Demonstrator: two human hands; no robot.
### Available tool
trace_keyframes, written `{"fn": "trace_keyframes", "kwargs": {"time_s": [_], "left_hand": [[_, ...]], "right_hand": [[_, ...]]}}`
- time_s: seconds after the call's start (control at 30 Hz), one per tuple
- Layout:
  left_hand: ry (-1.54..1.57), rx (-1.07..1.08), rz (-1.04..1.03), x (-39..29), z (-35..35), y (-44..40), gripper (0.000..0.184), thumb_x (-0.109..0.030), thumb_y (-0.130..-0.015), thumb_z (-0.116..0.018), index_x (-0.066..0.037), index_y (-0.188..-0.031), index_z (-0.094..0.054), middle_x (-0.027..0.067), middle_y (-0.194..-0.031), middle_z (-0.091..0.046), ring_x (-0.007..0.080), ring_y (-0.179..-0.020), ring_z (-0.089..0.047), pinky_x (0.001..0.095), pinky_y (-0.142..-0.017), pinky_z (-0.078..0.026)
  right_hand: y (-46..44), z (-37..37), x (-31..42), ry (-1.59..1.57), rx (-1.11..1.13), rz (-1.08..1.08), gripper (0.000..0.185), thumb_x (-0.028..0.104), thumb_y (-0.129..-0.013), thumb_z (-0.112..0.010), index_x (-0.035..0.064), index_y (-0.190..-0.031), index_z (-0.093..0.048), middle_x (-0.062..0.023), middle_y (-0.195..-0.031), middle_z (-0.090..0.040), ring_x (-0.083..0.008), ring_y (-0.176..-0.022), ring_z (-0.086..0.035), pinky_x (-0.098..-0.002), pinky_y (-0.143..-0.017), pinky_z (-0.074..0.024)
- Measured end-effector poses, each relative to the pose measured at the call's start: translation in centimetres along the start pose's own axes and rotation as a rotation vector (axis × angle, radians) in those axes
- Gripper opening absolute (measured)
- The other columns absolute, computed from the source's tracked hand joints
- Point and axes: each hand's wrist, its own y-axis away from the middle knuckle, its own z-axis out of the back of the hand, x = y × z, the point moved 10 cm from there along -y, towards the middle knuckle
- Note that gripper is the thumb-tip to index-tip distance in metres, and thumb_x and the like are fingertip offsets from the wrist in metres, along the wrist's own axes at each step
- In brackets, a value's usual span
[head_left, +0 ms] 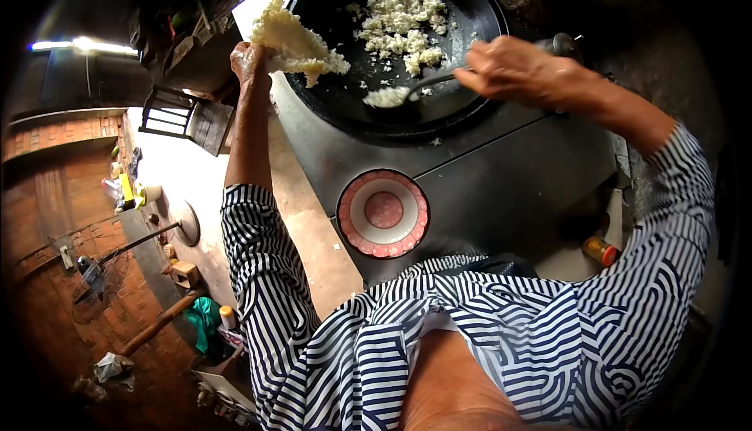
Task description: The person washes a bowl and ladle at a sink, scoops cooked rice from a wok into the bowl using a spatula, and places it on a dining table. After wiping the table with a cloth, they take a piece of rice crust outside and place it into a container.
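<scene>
Head view, the only one. Left arm: reaches far, almost straight, striped sleeve ending around the forearm. Left hand [251, 61] sits at the left of the wok [442, 122], raised, its fingers curled and clamped on the left end of a rice clump [294, 39]. From where I stand the clump slants outward from the fist, its right end over the wok's left rim; the hidden side of the grip I cannot make out.

Right arm: bent at the elbow, forearm coming in from the right. Right hand [501, 68] is above the wok's right rim, knuckles up, fingers together and wrapped around the handle of a ladle [433, 81]. The shaft points left and toward the near side; its head lies low in the wok with rice on it.

Loose rice [399, 20] is heaped in the far middle of the wok, with stray grains scattered nearer. Wok is at the far end of the grey bench [501, 180]. Pink-rimmed bowl [384, 212] rests on the bench's near left part, well apart from both hands. Red-lidded jar [600, 252] noted at near right, beside the right sleeve.
</scene>
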Motion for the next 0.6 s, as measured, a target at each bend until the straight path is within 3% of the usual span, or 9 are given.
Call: {"fn": "trace_keyframes", "kwargs": {"time_s": [0.03, 0.1, 0.13, 0.23, 0.33, 0.47, 0.5, 0.53, 0.6], "left_hand": [[0.038, 0.006, -0.035, -0.1, 0.4, -0.3, 0.022, -0.019, -0.064, -0.057, 0.003, -0.064, -0.053, 0.0112, -0.059, -0.056, 0.0166, -0.051, -0.054, 0.0298, -0.048, -0.044], [0.074, 0.004, -0.075, -1.1, 1.3, 0.0, 0.025, -0.022, -0.065, -0.058, 0.002, -0.062, -0.052, 0.0097, -0.056, -0.054, 0.0157, -0.049, -0.052, 0.0295, -0.047, -0.043], [0.093, -0.009, -0.052, -1.7, 1.7, 1.0, 0.023, -0.02, -0.065, -0.057, 0.002, -0.063, -0.052, 0.0098, -0.057, -0.055, 0.016, -0.05, -0.052, 0.0294, -0.047, -0.043], [0.121, -0.013, -0.025, 0.4, 1.6, 1.7, 0.019, -0.016, -0.065, -0.054, 0.003, -0.064, -0.052, 0.0101, -0.057, -0.055, 0.0165, -0.05, -0.053, 0.0303, -0.048, -0.044], [0.112, 0.0, 0.065, 1.5, 2.0, 4.2, 0.015, -0.01, -0.061, -0.051, 0.004, -0.066, -0.053, 0.012, -0.06, -0.057, 0.0177, -0.052, -0.054, 0.0311, -0.049, -0.045], [-0.049, -0.008, 0.172, 7.6, 0.2, 4.5, 0.024, -0.011, -0.062, -0.05, 0.006, -0.076, -0.058, 0.0176, -0.07, -0.06, 0.0268, -0.065, -0.059, 0.0357, -0.061, -0.046], [-0.035, -0.024, 0.167, 8.9, -0.4, 4.6, 0.014, -0.002, -0.057, -0.051, 0.003, -0.068, -0.056, 0.0151, -0.064, -0.058, 0.0246, -0.055, -0.056, 0.0328, -0.047, -0.047], [-0.097, 0.028, 0.227, 7.8, -0.3, 6.4, 0.025, -0.012, -0.063, -0.049, 0.006, -0.078, -0.06, 0.0199, -0.077, -0.06, 0.0301, -0.073, -0.059, 0.0373, -0.067, -0.046], [-0.204, 0.059, 0.254, 5.9, 0.5, 8.4, 0.025, -0.011, -0.062, -0.049, 0.006, -0.078, -0.059, 0.0199, -0.076, -0.06, 0.0299, -0.073, -0.059, 0.0375, -0.066, -0.046]], "right_hand": [[-1.6, -0.7, 0.9, -0.21, -0.147, 0.009, 0.004, 0.006, -0.07, -0.057, 0.0071, -0.07, -0.053, 0.0002, -0.059, -0.048, -0.0098, -0.059, -0.051, -0.0209, -0.049, -0.0454], [-5.6, -4.3, 2.8, -0.164, -0.155, -0.007, 0.003, 0.006, -0.071, -0.057, 0.0057, -0.069, -0.055, -0.0009, -0.058, -0.051, -0.011, -0.056, -0.052, -0.0238, -0.047, -0.0458], [-7.7, -6.2, 3.2, 0.091, -0.016, -0.035, 0.003, 0.007, -0.071, -0.057, 0.0052, -0.069, -0.056, -0.0016, -0.059, -0.053, -0.0117, -0.056, -0.053, -0.0253, -0.047, -0.0464], [-10.5, -6.0, 1.9, 0.021, 0.019, -0.102, 0.006, 0.011, -0.071, -0.056, 0.0054, -0.069, -0.058, -0.0031, -0.066, -0.058, -0.0132, -0.06, -0.057, -0.0274, -0.048, -0.0473], [-7.3, -6.1, -6.8, -0.8, 0.043, -0.672, 0.017, 0.008, -0.079, -0.045, 0.001, -0.09, -0.055, -0.0081, -0.063, -0.053, -0.0179, -0.049, -0.05, -0.0287, -0.044, -0.0455], [-0.2, -7.8, -8.9, -0.783, 0.042, -0.733, 0.019, 0.014, -0.076, -0.051, 0.0033, -0.092, -0.054, -0.0099, -0.074, -0.054, -0.025, -0.076, -0.052, -0.037, -0.076, -0.0403], [1.6, -5.5, -8.4, -0.706, -0.031, -0.71, 0.017, 0.01, -0.073, -0.051, 0.005, -0.089, -0.056, -0.0098, -0.078, -0.056, -0.024, -0.08, -0.053, -0.0369, -0.078, -0.0403], [3.1, -2.5, -8.0, -0.628, -0.103, -0.685, 0.017, 0.006, -0.07, -0.05, 0.0067, -0.085, -0.058, -0.0097, -0.082, -0.057, -0.0229, -0.085, -0.053, -0.0368, -0.079, -0.0404], [4.3, 1.0, -7.1, -0.685, 0.214, -0.626, 0.02, 0.005, -0.07, -0.051, 0.0094, -0.087, -0.06, -0.0067, -0.083, -0.058, -0.0215, -0.092, -0.051, -0.0347, -0.083, -0.0373]]}}
